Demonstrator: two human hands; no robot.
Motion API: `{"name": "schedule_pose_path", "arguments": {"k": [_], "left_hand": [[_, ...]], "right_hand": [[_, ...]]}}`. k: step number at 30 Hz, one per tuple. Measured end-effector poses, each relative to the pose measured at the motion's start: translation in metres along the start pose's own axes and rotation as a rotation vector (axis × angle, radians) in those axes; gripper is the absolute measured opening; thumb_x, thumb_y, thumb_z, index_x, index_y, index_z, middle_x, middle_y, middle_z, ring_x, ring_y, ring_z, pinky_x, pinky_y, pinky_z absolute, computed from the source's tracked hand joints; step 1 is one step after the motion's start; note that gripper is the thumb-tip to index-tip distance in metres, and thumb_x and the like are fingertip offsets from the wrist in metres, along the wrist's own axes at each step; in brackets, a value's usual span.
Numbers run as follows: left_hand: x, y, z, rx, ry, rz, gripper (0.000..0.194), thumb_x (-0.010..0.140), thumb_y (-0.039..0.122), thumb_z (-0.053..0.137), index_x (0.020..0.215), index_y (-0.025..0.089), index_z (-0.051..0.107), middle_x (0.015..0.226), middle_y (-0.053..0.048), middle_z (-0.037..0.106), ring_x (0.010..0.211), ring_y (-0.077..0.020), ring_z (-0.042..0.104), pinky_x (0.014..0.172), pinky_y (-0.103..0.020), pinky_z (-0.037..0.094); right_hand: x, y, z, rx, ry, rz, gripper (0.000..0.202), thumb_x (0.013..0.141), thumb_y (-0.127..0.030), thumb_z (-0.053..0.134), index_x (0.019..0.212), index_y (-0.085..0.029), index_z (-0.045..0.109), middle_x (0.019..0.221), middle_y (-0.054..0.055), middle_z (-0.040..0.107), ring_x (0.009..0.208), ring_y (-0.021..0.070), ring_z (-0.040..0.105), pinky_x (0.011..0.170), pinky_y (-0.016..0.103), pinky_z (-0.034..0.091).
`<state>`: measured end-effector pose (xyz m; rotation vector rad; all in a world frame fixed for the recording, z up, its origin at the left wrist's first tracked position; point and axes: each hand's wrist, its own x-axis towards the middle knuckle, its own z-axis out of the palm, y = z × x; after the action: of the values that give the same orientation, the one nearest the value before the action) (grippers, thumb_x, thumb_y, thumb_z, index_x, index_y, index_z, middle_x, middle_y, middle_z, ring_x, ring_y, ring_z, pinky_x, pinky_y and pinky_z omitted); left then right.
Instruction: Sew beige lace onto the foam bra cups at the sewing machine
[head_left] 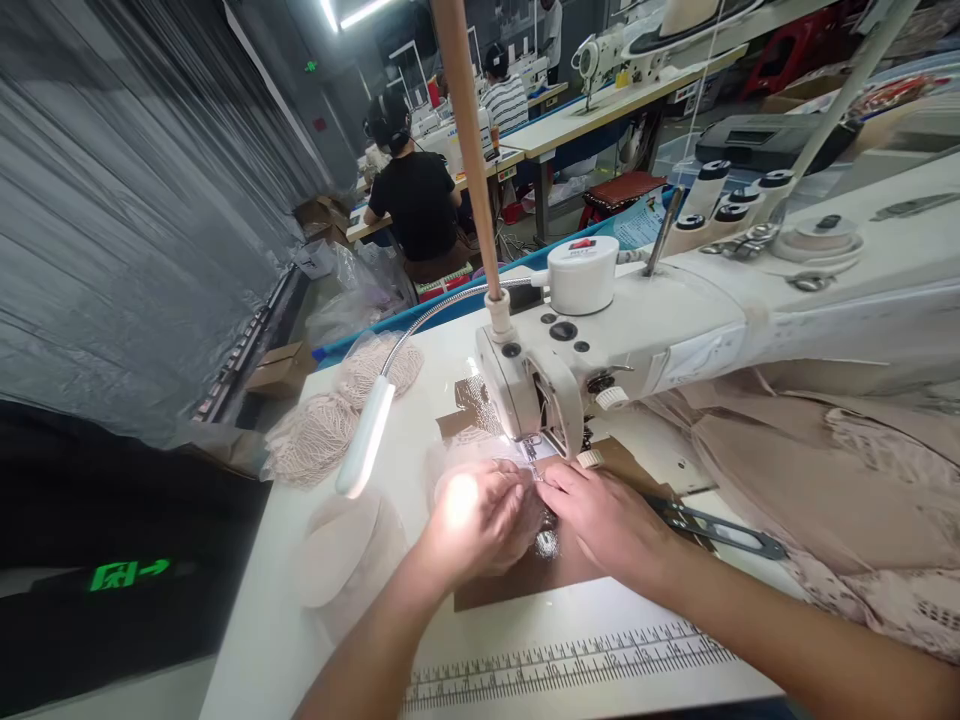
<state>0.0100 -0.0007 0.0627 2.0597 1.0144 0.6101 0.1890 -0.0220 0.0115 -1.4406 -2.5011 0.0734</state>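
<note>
A piece of sheer beige fabric (442,465) lies under the needle end of a white sewing machine (525,390). My left hand (476,515) is closed just left of the presser foot (532,450), thumb and fingers pinching the fabric. On the right side of the foot is my right hand (607,515); its fingers are bunched at the fabric's edge close to the needle, fingertips partly hidden. Brown tape or card (502,590) covers the machine bed beneath both hands. A lit lamp (367,435) on a bendable neck shines onto my left hand.
Beige lace pieces (311,440) and round sheer pieces (345,550) lie on the left of the table. A printed ruler (570,668) runs along the front edge. Beige garments (810,470) are heaped right, near a dark flat tool (735,535). Co-workers (412,190) sit beyond.
</note>
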Motion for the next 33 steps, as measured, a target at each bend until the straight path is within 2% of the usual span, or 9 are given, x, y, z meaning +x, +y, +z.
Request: {"name": "schedule_pose_path", "arguments": {"k": [3,6,11,18,24,28,33], "left_hand": [[0.0,-0.027,0.016,0.198,0.043,0.12,0.032,0.095,0.026,0.04,0.103,0.012,0.067,0.112,-0.015,0.063,0.094,-0.0259,0.06,0.083,-0.041,0.051],[0.001,-0.044,0.029,0.372,0.062,0.189,0.034,0.095,0.023,0.039,0.116,0.01,0.062,0.123,-0.017,0.059,0.097,-0.0261,0.059,0.083,-0.04,0.052],[0.01,-0.043,0.025,0.46,0.037,0.235,0.033,0.096,0.023,0.038,0.112,0.009,0.063,0.115,-0.019,0.062,0.092,-0.0251,0.059,0.076,-0.037,0.052],[0.017,-0.047,0.026,0.455,0.045,0.261,0.032,0.097,0.021,0.036,0.112,0.011,0.062,0.115,-0.017,0.062,0.093,-0.0238,0.058,0.078,-0.037,0.05],[0.016,-0.047,0.027,0.435,0.1,0.265,0.032,0.097,0.024,0.037,0.107,0.011,0.065,0.107,-0.017,0.064,0.085,-0.0228,0.056,0.074,-0.036,0.05],[0.018,-0.047,0.028,0.451,0.131,0.265,0.029,0.096,0.02,0.038,0.094,0.012,0.066,0.092,-0.014,0.065,0.079,-0.0219,0.055,0.069,-0.034,0.049],[0.023,-0.047,0.028,0.465,0.165,0.224,0.026,0.095,0.015,0.037,0.089,0.015,0.063,0.09,-0.011,0.064,0.085,-0.0228,0.055,0.074,-0.036,0.048]], "right_hand": [[0.0,0.0,0.002,-0.042,0.071,0.01,0.037,0.076,0.005,0.044,0.096,-0.018,0.066,0.087,0.005,0.064,0.066,0.0165,0.054,0.058,0.03,0.04],[0.002,0.001,0.001,-0.048,0.064,0.035,0.041,0.073,0.006,0.044,0.097,-0.018,0.066,0.089,0.005,0.064,0.062,0.0155,0.053,0.056,0.031,0.039],[0.005,0.003,0.0,-0.04,-0.018,0.092,0.05,0.071,0.006,0.04,0.106,-0.018,0.066,0.09,0.006,0.065,0.058,0.0152,0.051,0.051,0.031,0.035],[0.008,0.002,0.0,-0.032,-0.027,0.127,0.049,0.07,0.005,0.04,0.104,-0.018,0.066,0.091,0.006,0.065,0.059,0.0154,0.05,0.051,0.031,0.035],[0.009,0.002,-0.001,-0.007,-0.052,0.147,0.046,0.073,0.003,0.043,0.106,-0.019,0.066,0.091,0.007,0.065,0.065,0.0159,0.053,0.051,0.029,0.033],[0.009,0.002,-0.001,0.004,-0.077,0.189,0.047,0.073,0.002,0.045,0.108,-0.021,0.064,0.085,0.006,0.063,0.061,0.0145,0.051,0.049,0.027,0.031],[0.009,0.003,-0.002,0.011,-0.112,0.21,0.049,0.073,0.003,0.043,0.11,-0.022,0.064,0.084,0.006,0.063,0.064,0.0152,0.052,0.049,0.025,0.031]]}}
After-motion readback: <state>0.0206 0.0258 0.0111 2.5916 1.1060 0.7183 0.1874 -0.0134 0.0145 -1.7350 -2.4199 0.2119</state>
